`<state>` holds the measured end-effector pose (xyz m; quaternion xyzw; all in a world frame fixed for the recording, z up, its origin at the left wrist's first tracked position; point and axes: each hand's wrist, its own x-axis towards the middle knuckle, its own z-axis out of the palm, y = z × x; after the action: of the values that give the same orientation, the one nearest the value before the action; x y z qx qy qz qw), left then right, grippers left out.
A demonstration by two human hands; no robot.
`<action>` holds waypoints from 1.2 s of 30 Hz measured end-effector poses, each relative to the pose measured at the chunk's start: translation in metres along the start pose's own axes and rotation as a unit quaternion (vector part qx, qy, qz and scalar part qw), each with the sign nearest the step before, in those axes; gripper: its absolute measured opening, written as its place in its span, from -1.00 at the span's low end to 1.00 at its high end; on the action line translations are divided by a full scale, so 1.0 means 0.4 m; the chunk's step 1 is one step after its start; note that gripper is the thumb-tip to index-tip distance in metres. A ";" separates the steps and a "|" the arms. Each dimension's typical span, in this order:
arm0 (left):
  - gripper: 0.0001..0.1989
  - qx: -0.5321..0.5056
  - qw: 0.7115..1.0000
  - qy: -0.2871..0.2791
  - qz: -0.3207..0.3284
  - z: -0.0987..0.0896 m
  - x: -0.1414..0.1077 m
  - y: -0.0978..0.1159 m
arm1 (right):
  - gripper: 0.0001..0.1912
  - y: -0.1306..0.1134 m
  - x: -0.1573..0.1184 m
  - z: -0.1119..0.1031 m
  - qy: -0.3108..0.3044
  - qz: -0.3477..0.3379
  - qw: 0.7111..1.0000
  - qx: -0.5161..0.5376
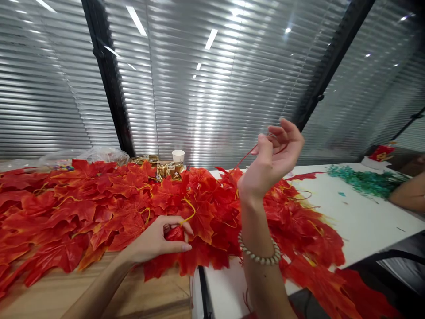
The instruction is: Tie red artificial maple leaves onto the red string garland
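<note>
My left hand (154,241) is curled around a crumpled red artificial leaf (175,233), low over the front of the leaf heap. A curved yellow stem (191,210) rises from that leaf beside my fingertips. Raised well above the heap, my right hand (275,157) pinches a thin red string (245,157) between thumb and fingers. The string slants down to the left toward the leaves, where its lower end is lost among them. Red artificial maple leaves (129,208) with yellow stems lie in a broad pile around and behind both hands.
Gold wrappers (170,170) and a paper cup (178,156) stand behind the leaves. Clear plastic bags (106,156) lie back left. Rightward on the white table (352,217) are teal foliage (368,179) and another person's arm (410,195). Blinds-lined glass borders the back.
</note>
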<state>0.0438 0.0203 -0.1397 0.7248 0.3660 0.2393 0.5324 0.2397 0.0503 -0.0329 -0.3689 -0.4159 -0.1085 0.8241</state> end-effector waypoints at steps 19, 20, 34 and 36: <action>-0.79 -0.366 0.926 0.090 -0.025 0.005 0.008 -0.041 | -0.83 -0.037 0.019 -0.030 0.004 0.027 0.992 0.126; -0.80 -0.376 0.921 0.104 -0.021 0.003 0.010 -0.045 | -0.84 -0.038 0.018 -0.029 -0.014 0.041 0.989 0.140; -0.76 -0.408 0.838 0.358 0.049 -0.039 0.006 0.003 | -0.81 -0.078 0.036 -0.083 -0.299 0.105 0.947 0.048; -0.86 -0.468 0.776 0.419 0.065 -0.077 -0.003 0.015 | -0.80 -0.095 0.041 -0.100 -0.365 0.100 0.926 0.021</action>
<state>0.0220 0.0370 -0.1241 0.2369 0.3476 0.6952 0.5829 0.2558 -0.0023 -0.0159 -0.4054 -0.6510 0.1250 0.6295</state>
